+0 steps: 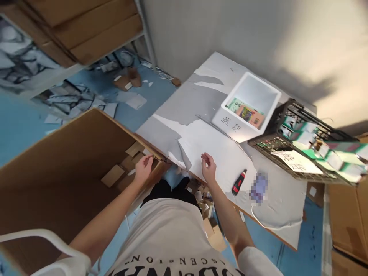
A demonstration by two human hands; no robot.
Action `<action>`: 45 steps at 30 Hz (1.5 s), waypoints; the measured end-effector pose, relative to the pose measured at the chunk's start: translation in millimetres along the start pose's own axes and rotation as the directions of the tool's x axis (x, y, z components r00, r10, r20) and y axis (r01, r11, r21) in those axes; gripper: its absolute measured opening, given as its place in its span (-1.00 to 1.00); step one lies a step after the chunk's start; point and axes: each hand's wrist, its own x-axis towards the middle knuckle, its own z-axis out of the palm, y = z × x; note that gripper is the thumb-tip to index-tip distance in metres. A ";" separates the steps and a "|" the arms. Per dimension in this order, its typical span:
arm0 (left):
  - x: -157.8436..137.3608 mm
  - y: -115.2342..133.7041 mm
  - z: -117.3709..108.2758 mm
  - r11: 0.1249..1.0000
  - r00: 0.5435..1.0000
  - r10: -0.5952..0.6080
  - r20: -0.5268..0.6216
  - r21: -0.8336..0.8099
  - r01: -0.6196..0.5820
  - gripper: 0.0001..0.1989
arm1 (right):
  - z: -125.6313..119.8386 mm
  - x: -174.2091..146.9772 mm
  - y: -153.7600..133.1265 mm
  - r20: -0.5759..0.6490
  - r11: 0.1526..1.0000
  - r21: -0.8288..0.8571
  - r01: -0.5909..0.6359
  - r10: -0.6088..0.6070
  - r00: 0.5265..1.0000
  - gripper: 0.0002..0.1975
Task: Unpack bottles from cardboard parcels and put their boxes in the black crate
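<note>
My left hand point(143, 168) is over the near edge of a large open cardboard box point(66, 149), its fingers loosely curled with nothing visible in them. Several small brown cartons point(113, 176) lie inside that box. Above the table's front edge hovers my right hand point(209, 167), fingers half bent and apart, no object seen in it. Nearest to it are a torn white sheet on the tabletop point(212, 142) and a red and black box cutter point(239, 183).
A white bin point(244, 107) holding printed packs and a black plastic crate point(276, 147) full of small boxes stand on the table. A blurred purple item point(259, 188) lies near a white cable point(276, 228). Shelving point(69, 71) with cartons rises at left. Small cartons point(214, 234) litter the floor.
</note>
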 end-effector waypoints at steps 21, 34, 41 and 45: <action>-57.7 -201.5 -251.1 0.936 0.730 -0.295 -0.617 -0.342 0.089 -0.21 | 338.3 -36.9 -62.8 0.584 0.926 -0.166 0.339 -0.184 0.791 -0.60; -54.1 -234.3 -259.7 0.901 0.697 -0.397 -0.598 -0.400 0.170 -0.07 | 424.5 -37.6 -42.4 0.737 0.880 -0.271 0.389 -0.070 0.672 -0.48; -47.7 -247.1 -236.5 0.886 0.628 -0.432 -0.648 -0.436 0.160 -0.15 | 452.4 -22.6 -8.3 0.795 0.879 -0.281 0.384 -0.010 0.606 -0.48; -42.1 -259.9 -222.8 0.879 0.613 -0.446 -0.652 -0.448 0.163 -0.15 | 462.2 -16.0 13.1 0.814 0.854 -0.327 0.405 0.038 0.579 -0.50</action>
